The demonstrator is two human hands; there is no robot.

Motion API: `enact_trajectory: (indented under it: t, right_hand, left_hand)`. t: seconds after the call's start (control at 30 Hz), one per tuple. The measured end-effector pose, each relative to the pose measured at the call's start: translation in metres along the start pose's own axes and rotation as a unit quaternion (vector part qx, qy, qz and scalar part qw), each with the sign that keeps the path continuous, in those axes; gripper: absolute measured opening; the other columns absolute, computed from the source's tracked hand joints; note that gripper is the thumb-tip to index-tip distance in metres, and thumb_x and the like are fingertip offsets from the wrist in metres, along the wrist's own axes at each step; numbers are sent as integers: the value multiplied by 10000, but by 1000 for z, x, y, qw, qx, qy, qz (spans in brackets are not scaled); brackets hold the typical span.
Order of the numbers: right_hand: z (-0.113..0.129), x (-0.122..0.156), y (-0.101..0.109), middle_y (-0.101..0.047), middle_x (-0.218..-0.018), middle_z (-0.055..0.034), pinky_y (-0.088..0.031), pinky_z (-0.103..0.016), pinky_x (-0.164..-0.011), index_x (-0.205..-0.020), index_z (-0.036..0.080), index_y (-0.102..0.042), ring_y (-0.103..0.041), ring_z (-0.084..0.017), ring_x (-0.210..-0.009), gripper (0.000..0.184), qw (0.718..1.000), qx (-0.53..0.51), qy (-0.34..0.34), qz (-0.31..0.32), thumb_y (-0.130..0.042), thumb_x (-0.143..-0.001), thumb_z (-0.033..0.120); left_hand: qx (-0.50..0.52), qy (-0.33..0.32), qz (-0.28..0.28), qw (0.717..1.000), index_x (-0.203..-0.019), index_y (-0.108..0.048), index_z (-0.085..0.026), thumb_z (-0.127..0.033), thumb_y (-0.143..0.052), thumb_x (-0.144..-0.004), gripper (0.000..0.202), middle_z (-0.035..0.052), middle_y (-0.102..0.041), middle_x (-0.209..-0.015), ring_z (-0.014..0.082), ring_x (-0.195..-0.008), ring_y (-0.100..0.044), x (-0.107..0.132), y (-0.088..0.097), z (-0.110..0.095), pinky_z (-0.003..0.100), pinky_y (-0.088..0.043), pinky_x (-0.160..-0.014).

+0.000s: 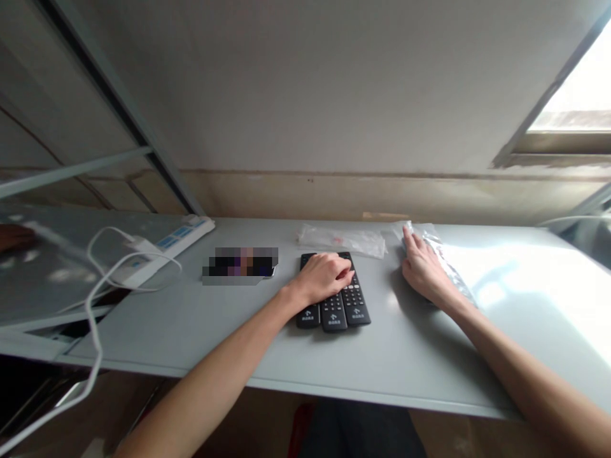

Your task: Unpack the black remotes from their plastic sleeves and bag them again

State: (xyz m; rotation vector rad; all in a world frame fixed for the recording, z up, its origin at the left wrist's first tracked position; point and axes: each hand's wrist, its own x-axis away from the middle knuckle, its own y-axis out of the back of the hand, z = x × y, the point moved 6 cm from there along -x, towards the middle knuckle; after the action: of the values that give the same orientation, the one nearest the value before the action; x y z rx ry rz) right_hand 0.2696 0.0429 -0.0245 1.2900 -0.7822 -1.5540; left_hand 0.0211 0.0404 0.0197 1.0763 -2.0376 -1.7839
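Observation:
Three black remote controls (333, 315) lie side by side on the grey table. Across their upper halves rests my left hand (327, 277), its fingers curled in; whatever may be under the fingertips is hidden. My right hand (424, 267) lies palm down on a clear plastic bag (451, 270), fingers stretched forward and touching it. Something dark shows a little beneath that palm, too covered to name. Another clear plastic bag (341, 240) lies flat just behind the remotes.
A blurred-out flat object (241, 266) lies left of the remotes. Farther left is a white power strip (167, 249) with a white cable (93, 318) looping over the table's left end. The wall (305, 197) stands behind, with a metal frame at left. Bright window light falls on the right.

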Motion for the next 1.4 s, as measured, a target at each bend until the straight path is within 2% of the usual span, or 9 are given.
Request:
enact_trajectory:
  t: [0.13, 0.27, 0.4, 0.57, 0.87, 0.97, 1.1, 1.3, 1.4]
  right_hand:
    - [5, 1, 4, -339, -1762, -162, -369, -734, -1219, -1765, 226, -55, -307, -468, -1614, 1034, 999, 34, 0, -9, -488, -837, 79]
    - [47, -3, 11, -252, -1805, -57, -345, -679, -1267, -1741, 333, -238, -136, -376, -1680, 776, 996, 7, 86, -7, -409, -1006, 153]
    - [79, -2, -7, -354, -1762, -101, -378, -606, -1268, -1678, 288, -419, -197, -353, -1668, 562, 988, -35, 139, 62, -355, -1129, 389]
    - [71, 9, -25, -442, -1694, -182, -363, -561, -1292, -1642, 154, -470, -380, -324, -1605, 581, 985, -32, 133, 100, -317, -1138, 400]
    - [73, 17, 25, -376, -1737, -125, -340, -609, -1306, -1732, 221, -283, -289, -311, -1641, 650, 984, -152, 79, -54, -406, -1101, 322]
    - [77, 20, 33, -354, -1753, -76, -313, -620, -1318, -1735, 295, -267, -309, -309, -1635, 670, 966, -231, 88, -78, -446, -1090, 285]
    - [91, 26, 28, -405, -1731, -30, -342, -618, -1309, -1714, 363, -315, -376, -305, -1608, 676, 943, -292, 151, -48, -496, -1074, 236]
    - [105, 33, 33, -404, -1731, -7, -382, -600, -1297, -1715, 383, -301, -406, -305, -1592, 716, 925, -327, 191, -38, -518, -1062, 183]
    - [105, 34, 42, -385, -1741, -11, -378, -587, -1302, -1720, 378, -283, -385, -300, -1602, 736, 915, -345, 200, -61, -523, -1058, 164]
  left_hand:
    - [12, -9, -6, 1000, -735, -628, -193, -217, -590, -1011, 280, 21, -675, -748, 179, -700, -627, 1, 4, -2, 305, -448, -696]
    - [23, -13, -35, 999, -723, -597, -201, -213, -547, -1018, 300, 3, -649, -699, 161, -627, -593, 2, 10, -3, 294, -425, -654]
    - [23, -33, -33, 999, -707, -590, -203, -206, -565, -1009, 303, 11, -658, -701, 169, -644, -614, 2, 9, -5, 298, -428, -663]
    - [18, -31, -31, 999, -749, -638, -191, -237, -533, -1038, 311, 31, -686, -756, 178, -699, -627, 1, 7, -2, 311, -454, -709]
    - [36, 11, -79, 996, -824, -728, -166, -302, -367, -1138, 497, 75, -734, -824, 206, -809, -674, 1, 17, 5, 348, -520, -840]
    - [54, 24, -102, 993, -1114, -770, -146, -396, -331, -1155, 506, 107, -780, -1026, 253, -1018, -707, 1, 21, 7, 403, -543, -966]
    - [117, 51, -133, 983, -1518, -576, -118, -636, -354, -1114, 694, 153, -734, -1342, 294, -1273, -670, 2, 25, 13, 466, -516, -1117]
    - [177, 67, -148, 971, -1208, -777, -128, -645, -272, -1122, 729, 152, -780, -1286, 283, -1283, -694, 2, 24, 18, 480, -505, -1158]
    - [170, 68, -142, 973, -1335, -728, -116, -647, -263, -1122, 737, 169, -686, -1467, 285, -1443, -595, 2, 22, 18, 506, -426, -1248]
